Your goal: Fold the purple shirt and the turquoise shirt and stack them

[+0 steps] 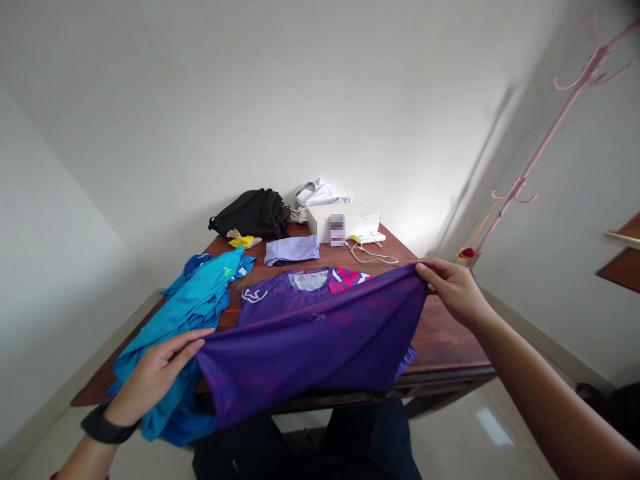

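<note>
A purple sports shirt (pixel 310 353) is stretched between my two hands, its near part lifted off the wooden table (pixel 450 340). Its collar and a sleeve with pink and white stripes lie flat on the tabletop. My left hand (pixel 159 367), with a dark band at the wrist, pinches one corner of the fabric. The opposite corner, held higher, is gripped between thumb and fingers of my right hand (pixel 453 288). Beside my left hand, bright blue clothing (pixel 175 320) lies heaped and hangs over the table's front edge.
Behind the shirt are a folded lavender cloth (pixel 292 250), a white box (pixel 320 223), a white cable (pixel 367 255), a yellow item (pixel 243 241) and a black bag (pixel 253 213). A pink coat stand (pixel 550 143) rises at the right. Walls close in the back and left.
</note>
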`<state>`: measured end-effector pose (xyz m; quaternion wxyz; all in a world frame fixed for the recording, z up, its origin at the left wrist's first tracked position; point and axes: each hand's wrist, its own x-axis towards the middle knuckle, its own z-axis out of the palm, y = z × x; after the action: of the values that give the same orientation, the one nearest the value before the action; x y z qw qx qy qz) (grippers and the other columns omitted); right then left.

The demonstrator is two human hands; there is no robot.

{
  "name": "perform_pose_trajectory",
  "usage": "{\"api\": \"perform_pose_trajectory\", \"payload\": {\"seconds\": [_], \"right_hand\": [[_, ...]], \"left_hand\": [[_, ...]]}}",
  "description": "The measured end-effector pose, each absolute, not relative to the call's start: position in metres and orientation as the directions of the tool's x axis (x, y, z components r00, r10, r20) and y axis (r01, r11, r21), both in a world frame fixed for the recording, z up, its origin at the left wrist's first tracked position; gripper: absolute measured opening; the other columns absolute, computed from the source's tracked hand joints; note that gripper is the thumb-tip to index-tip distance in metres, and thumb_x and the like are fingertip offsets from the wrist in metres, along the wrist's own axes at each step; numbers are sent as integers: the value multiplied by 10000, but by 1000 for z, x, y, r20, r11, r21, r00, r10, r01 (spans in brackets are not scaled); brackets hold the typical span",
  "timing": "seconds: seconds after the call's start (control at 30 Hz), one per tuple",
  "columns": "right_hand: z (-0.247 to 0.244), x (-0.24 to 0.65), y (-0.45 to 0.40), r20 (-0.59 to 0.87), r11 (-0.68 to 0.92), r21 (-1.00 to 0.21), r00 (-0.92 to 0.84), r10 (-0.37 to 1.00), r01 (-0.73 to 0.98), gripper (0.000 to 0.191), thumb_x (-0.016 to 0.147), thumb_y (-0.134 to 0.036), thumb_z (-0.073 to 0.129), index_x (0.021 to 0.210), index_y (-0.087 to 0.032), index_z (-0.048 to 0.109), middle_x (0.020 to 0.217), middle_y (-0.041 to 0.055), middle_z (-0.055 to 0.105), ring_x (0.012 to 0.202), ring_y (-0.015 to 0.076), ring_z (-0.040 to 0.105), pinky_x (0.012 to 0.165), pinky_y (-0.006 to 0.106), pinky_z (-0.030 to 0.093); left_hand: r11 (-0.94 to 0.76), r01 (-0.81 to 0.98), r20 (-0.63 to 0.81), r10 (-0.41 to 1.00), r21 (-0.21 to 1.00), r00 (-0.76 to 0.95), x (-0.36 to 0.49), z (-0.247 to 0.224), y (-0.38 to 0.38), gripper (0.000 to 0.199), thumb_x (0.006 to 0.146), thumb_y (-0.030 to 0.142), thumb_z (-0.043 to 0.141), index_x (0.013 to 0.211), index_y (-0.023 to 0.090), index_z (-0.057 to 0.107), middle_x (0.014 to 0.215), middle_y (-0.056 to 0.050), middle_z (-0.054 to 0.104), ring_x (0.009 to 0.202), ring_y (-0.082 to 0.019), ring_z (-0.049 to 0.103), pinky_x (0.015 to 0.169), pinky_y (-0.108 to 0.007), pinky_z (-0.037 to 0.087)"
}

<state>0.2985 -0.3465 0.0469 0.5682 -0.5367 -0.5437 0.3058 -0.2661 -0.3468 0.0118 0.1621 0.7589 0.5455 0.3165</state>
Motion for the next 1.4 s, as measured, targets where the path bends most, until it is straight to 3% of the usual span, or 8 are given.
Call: {"api": "perform_pose_trajectory", "payload": {"seconds": [0.17,0.37,0.5,0.67,0.87,1.0,1.1,1.4], "right_hand": [[41,304,-338,273,219,-947,222,936,236,427,807,-551,709,1021,-184,745,769,29,697,604,146,588,516,247,519],[26,311,-329,259,204,-951,242,935,232,455,787,-568,716,1025,-181,739,790,32,705,623,157,607,534,264,534],[17,311,-322,235,187,-961,244,941,203,458,773,-576,725,997,-177,745,770,31,703,618,155,615,543,266,540],[14,308,-316,213,180,-971,233,949,155,444,770,-567,736,997,-185,738,810,31,720,656,156,643,597,272,559],[11,303,-315,190,163,-976,209,959,142,438,772,-550,747,988,-169,743,826,51,726,681,163,650,606,272,555],[6,303,-316,162,136,-981,200,966,138,439,787,-539,740,1034,-177,740,839,43,727,688,155,646,606,258,547],[3,304,-315,168,138,-976,181,969,168,473,788,-549,733,1070,-169,739,841,51,729,688,164,645,597,269,547],[-4,306,-314,142,116,-965,97,985,234,498,782,-590,717,1062,-179,755,876,72,759,727,206,682,612,283,560]], "left_hand": [[-349,698,307,932,625,191,-277,5,-340,496,848,604,616,1186,258,726,1254,-32,693,1193,-279,634,1068,-398,459],[-310,627,156,944,715,290,-279,4,-347,354,807,580,685,924,265,795,1015,-39,777,948,-269,736,894,-352,593],[-309,572,137,936,760,324,-265,3,-345,375,831,583,653,872,236,790,1057,-67,767,1004,-278,721,929,-391,578],[-329,661,153,938,674,311,-254,-9,-332,387,847,582,621,844,225,770,1091,-78,754,1061,-281,695,973,-389,543],[-345,653,209,937,674,280,-241,-25,-325,444,873,533,602,1143,184,646,1035,-89,746,989,-239,719,904,-333,574],[-407,705,174,908,581,381,-236,-22,-323,293,909,420,536,974,214,734,1056,-73,737,1018,-229,697,931,-319,549],[-445,729,152,888,521,434,-237,-22,-320,301,897,356,496,819,232,759,1039,-61,737,1008,-222,691,943,-315,535],[-517,782,195,856,349,479,-247,-50,-310,331,907,333,468,922,277,793,1140,-51,702,1025,-221,686,935,-323,544]]}}
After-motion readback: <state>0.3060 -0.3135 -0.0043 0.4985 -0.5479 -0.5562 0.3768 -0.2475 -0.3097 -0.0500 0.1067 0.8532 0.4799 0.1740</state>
